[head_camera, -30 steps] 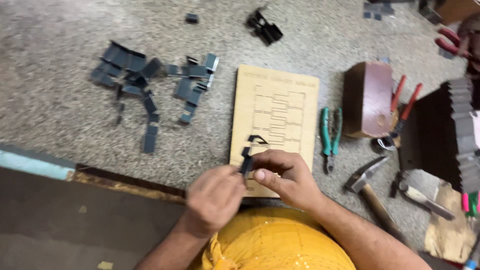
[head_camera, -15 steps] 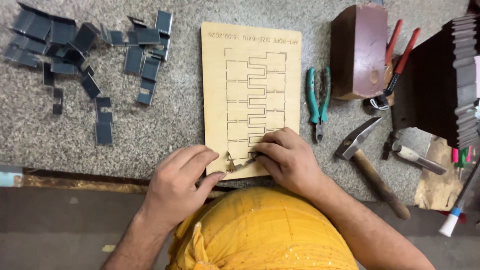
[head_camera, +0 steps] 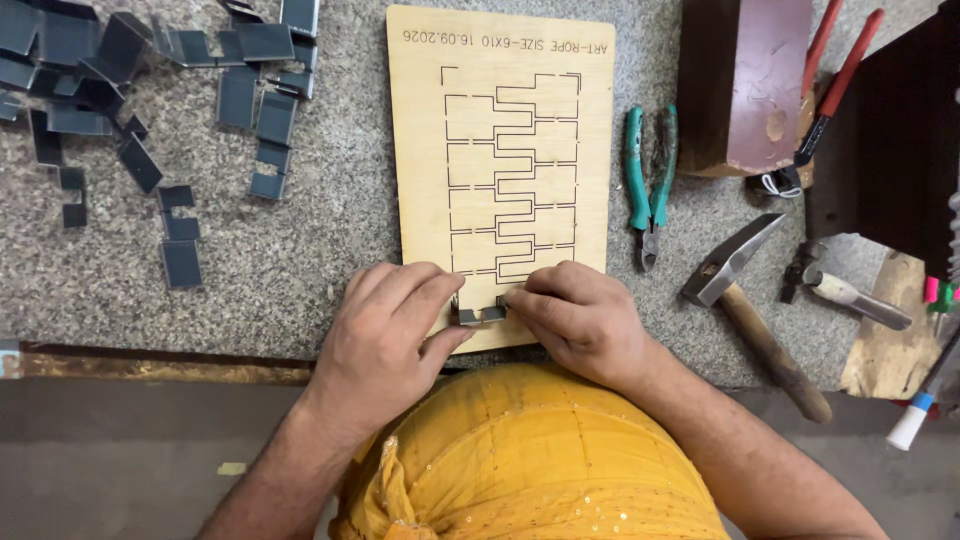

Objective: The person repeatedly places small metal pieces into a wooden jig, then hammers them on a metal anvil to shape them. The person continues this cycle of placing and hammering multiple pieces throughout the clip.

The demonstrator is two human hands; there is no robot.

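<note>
A pale plywood board with thin cut slot lines lies on the speckled grey work surface. At its near edge both hands hold a small bent dark metal strip against the board. My left hand pinches the strip's left end with thumb and fingers. My right hand presses its right end with the fingertips. A yellow sequinned cloth covers the lower middle of the view and hides the board's near rim.
Several bent dark metal strips lie scattered at the upper left. Green-handled pliers lie right of the board, a hammer beyond them. A brown block, red-handled tools and a white marker are at the right.
The view has shifted closer over the board. Both hands brought the metal strip down from above the board's near edge and now press it against the board.
</note>
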